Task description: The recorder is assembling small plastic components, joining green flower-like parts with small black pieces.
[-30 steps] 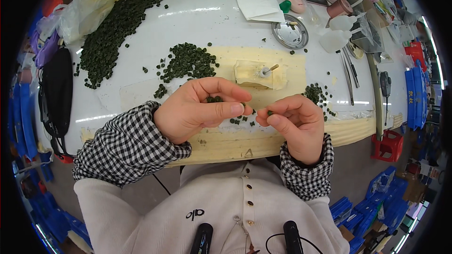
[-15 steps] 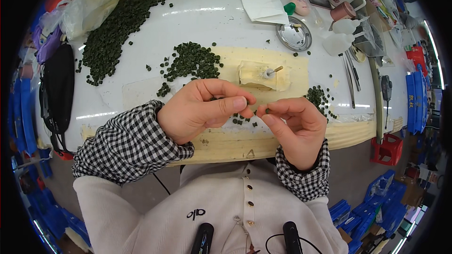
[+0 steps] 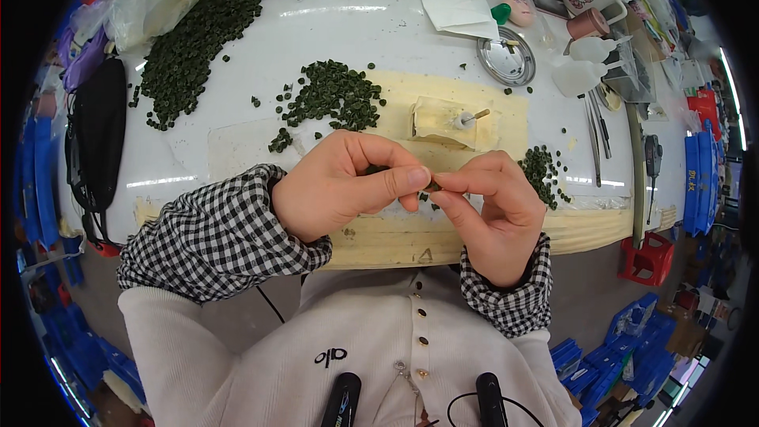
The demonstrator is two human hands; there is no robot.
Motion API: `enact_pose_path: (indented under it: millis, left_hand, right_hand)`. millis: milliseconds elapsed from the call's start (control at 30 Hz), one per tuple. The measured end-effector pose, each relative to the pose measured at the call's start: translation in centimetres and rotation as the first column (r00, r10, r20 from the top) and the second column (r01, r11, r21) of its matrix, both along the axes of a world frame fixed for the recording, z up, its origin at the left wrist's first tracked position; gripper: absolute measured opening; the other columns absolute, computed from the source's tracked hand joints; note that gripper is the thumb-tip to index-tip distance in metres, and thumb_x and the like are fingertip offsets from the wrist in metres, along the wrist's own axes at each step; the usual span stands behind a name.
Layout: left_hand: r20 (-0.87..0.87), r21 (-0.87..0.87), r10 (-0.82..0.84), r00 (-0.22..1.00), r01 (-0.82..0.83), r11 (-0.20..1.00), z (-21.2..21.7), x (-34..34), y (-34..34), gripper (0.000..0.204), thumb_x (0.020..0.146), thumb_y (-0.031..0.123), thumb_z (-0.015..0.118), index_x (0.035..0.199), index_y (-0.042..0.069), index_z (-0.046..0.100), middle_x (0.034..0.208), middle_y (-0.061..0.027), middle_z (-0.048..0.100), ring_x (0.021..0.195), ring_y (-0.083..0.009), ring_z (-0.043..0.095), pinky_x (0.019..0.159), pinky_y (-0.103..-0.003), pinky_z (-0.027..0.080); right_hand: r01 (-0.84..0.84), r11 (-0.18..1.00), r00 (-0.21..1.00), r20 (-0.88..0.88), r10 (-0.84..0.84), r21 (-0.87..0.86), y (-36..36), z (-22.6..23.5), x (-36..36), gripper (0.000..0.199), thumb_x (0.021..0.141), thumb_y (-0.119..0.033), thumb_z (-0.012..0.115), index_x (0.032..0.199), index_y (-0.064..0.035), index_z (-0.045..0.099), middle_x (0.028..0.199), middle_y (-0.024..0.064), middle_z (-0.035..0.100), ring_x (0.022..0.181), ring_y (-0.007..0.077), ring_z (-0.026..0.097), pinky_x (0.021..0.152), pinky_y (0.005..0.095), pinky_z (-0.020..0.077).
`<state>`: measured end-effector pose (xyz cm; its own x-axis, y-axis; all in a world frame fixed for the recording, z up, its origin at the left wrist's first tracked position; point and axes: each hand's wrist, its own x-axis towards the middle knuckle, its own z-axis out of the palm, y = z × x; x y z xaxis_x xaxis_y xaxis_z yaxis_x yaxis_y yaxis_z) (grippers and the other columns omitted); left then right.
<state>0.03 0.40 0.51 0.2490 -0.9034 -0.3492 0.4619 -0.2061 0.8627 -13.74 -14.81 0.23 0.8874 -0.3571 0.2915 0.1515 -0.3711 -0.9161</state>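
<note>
My left hand (image 3: 340,186) and my right hand (image 3: 502,209) meet above the front of the table, thumbs against forefingers. A small dark green piece (image 3: 432,186) shows between their touching fingertips, mostly covered by them. Under and behind the hands lie more such pieces, partly hidden. A loose pile of dark green pieces (image 3: 336,96) is just beyond my left hand, and a smaller pile (image 3: 540,174) lies to the right of my right hand. Ahead of the hands, a cream-coloured block (image 3: 431,122) holds a white fitting with a thin brownish rod (image 3: 480,114).
A large heap of green pieces (image 3: 205,35) spreads at the far left beside a plastic bag (image 3: 150,12). A round metal lid (image 3: 506,59), white paper (image 3: 457,8), squeeze bottles (image 3: 577,77) and tweezers (image 3: 592,142) occupy the right. A wooden strip (image 3: 379,241) edges the table front.
My hands have come together, so their fingertips now touch at the small green piece; a gap was between them before. The view has shifted slightly.
</note>
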Motion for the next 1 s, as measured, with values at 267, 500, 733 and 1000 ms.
enact_pose_path:
  millis: [267,500,733,1000]
  left_hand:
    - [-0.021,0.017,0.000,1.000,0.000,1.000,0.18,-0.10,0.01,0.019,0.094,0.021,0.057,0.090,0.003,0.062,0.073,0.0015,0.062,0.056,-0.0008,0.038,0.049,-0.017,0.031]
    - [-0.012,0.010,-0.001,1.000,0.001,1.000,0.18,-0.09,0.03,0.020,0.094,0.022,0.056,0.088,0.004,0.062,0.072,0.0021,0.061,0.056,-0.0007,0.038,0.050,-0.017,0.031]
    - [0.148,-0.072,0.025,0.989,-0.014,0.997,0.08,-0.35,0.04,0.021,0.094,0.022,0.057,0.086,0.003,0.063,0.073,0.0024,0.062,0.059,-0.0005,0.043,0.054,-0.017,0.034]
    - [0.131,-0.085,0.072,0.989,-0.061,0.994,0.18,-0.77,0.15,0.018,0.093,0.019,0.059,0.089,0.002,0.064,0.074,0.0019,0.063,0.065,-0.0009,0.047,0.059,-0.017,0.037]
  right_hand:
    - [0.018,1.000,1.000,0.024,-0.018,0.014,0.19,-0.29,0.10,0.021,0.071,0.006,0.073,0.091,-0.0012,0.070,0.084,0.0077,0.061,0.076,0.0149,0.060,0.069,0.0250,0.0478]
    - [0.006,1.000,1.000,0.024,-0.006,0.001,0.11,-0.40,0.12,0.021,0.071,0.006,0.073,0.090,-0.0007,0.070,0.084,0.0084,0.062,0.076,0.0154,0.060,0.069,0.0255,0.0482]
    - [-0.011,0.996,1.000,-0.005,0.012,0.088,0.09,-0.49,0.09,0.021,0.071,0.006,0.073,0.090,-0.0009,0.070,0.084,0.0076,0.061,0.076,0.0149,0.060,0.069,0.0254,0.0478]
    - [0.011,0.997,0.999,0.038,-0.008,-0.079,0.30,-0.48,0.04,0.023,0.071,0.006,0.073,0.092,-0.0022,0.070,0.083,0.0063,0.061,0.073,0.0140,0.059,0.065,0.0235,0.0475]
